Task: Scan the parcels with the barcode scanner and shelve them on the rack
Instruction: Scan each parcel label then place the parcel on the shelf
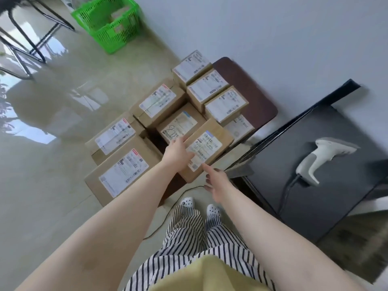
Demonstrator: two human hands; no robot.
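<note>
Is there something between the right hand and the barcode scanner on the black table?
Nothing visible blocks it. The right hand hovers by the near corner of the parcel that the left hand holds. The barcode scanner lies alone on the black table; only the table's edge and bare top lie between them.

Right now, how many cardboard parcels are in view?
9. One held by the left hand; four along the brown board; four left of those on the floor. Others may be hidden beneath, or in the green basket.
</note>
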